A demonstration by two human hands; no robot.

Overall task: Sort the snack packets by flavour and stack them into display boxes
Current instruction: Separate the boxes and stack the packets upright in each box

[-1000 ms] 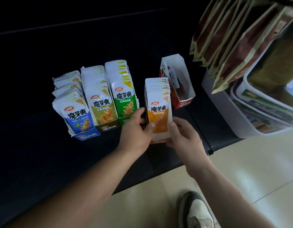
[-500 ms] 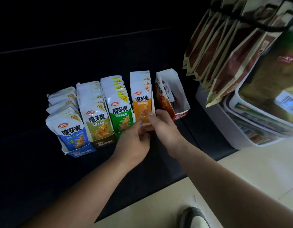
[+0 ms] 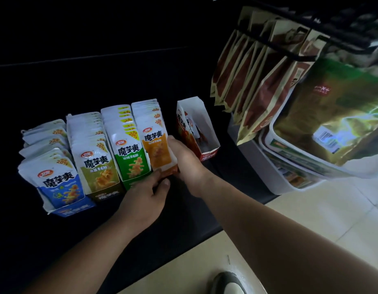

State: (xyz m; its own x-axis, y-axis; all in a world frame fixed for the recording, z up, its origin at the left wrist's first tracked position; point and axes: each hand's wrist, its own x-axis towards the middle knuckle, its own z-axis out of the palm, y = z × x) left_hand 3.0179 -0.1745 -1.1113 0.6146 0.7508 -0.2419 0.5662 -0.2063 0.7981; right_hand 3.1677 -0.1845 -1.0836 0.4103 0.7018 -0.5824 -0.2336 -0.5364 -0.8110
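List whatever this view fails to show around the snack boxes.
- Head view: orange box front lip, mostly covered by left hand and right hand.
- Head view: red box contents, shadowed behind its own wall; count unclear.
- Head view: shoe, cut off by the bottom edge.

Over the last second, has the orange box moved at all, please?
Yes. The orange box slid left and back into the row, now close beside the green box.

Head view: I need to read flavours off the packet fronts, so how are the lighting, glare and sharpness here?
Head view: the shelf is underexposed, nearly black, yet the blue packets read clearly. Head view: the orange box, gripped by the left hand and right hand, looks slightly softer, as do its packets. Head view: glare streaks the green foil bag.
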